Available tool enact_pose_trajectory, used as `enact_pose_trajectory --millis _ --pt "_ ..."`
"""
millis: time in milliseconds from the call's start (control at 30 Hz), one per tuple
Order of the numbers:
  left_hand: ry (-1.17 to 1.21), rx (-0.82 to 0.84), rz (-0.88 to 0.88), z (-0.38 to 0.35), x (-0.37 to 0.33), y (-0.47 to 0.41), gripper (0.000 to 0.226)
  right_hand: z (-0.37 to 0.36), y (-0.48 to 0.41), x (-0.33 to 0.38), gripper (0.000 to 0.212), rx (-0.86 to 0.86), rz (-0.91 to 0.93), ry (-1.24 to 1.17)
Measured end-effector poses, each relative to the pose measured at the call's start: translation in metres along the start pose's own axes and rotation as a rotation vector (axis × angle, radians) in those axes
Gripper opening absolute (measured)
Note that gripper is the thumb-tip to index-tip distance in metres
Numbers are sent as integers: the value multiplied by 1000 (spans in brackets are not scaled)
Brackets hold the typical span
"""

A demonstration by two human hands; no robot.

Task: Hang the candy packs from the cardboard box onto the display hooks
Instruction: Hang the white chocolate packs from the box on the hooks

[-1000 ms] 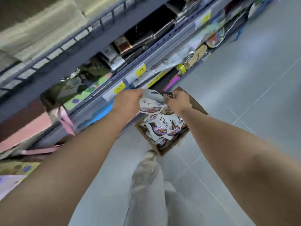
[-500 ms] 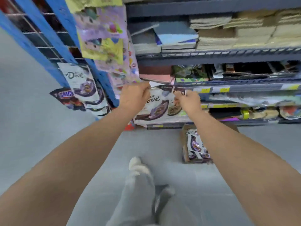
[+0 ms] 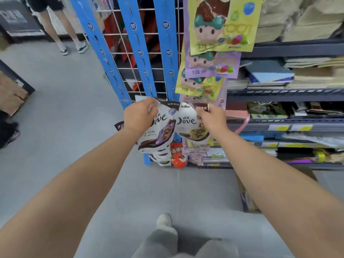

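Observation:
My left hand (image 3: 140, 116) grips the top of a white Dove candy pack (image 3: 160, 131) with a purple picture. My right hand (image 3: 211, 118) pinches the top of a second Dove pack (image 3: 188, 125) with a yellow-green picture. Both packs hang side by side in front of the blue hook strips (image 3: 140, 53) on the wire grid. More Dove packs (image 3: 161, 159) hang lower on the strip. The cardboard box (image 3: 247, 200) stands on the floor at the right, mostly hidden behind my right forearm.
Yellow and purple cartoon candy bags (image 3: 221, 25) hang right of the strips. Dark shelves (image 3: 288, 94) with stationery fill the right side. A red pack (image 3: 177, 155) hangs low. Another person's legs (image 3: 61, 34) stand at the far left. My shoe (image 3: 164, 220) is on the grey floor.
My view swung from the box up to the blue strips. Both hands carried the packs up and left from the box, and the packs are now spread apart side by side.

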State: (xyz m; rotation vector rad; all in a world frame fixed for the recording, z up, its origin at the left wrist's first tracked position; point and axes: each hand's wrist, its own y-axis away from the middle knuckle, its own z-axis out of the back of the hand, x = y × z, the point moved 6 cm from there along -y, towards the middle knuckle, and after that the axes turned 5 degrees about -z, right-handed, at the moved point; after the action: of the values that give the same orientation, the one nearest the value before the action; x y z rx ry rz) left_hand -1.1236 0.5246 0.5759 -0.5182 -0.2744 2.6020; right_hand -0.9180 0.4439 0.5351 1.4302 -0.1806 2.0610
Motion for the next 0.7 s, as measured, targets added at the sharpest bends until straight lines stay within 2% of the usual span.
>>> enact_pose_trajectory --millis 133,200,300,333,400,567,700 --pt "10 -14 -41 3 37 -29 27 -22 -1 16 27 -150 45 -59" --pt "18 -35 -54 2 55 -42 28 -28 1 18 34 -228 61 -106" --pt "-86 -100 -180 -4 73 -62 44 -32 2 17 42 -316 82 -146" --pt "-163 -111 -213 -6 77 -68 47 -35 0 18 41 -305 89 -145" --pt "-203 -110 -187 -14 86 -79 38 -44 -4 22 38 -226 89 -110" --pt "39 -140 87 -29 97 -105 28 -70 -25 35 26 -46 90 -31" --pt "110 -136 133 -39 97 -124 28 -86 -49 40 20 9 67 2"
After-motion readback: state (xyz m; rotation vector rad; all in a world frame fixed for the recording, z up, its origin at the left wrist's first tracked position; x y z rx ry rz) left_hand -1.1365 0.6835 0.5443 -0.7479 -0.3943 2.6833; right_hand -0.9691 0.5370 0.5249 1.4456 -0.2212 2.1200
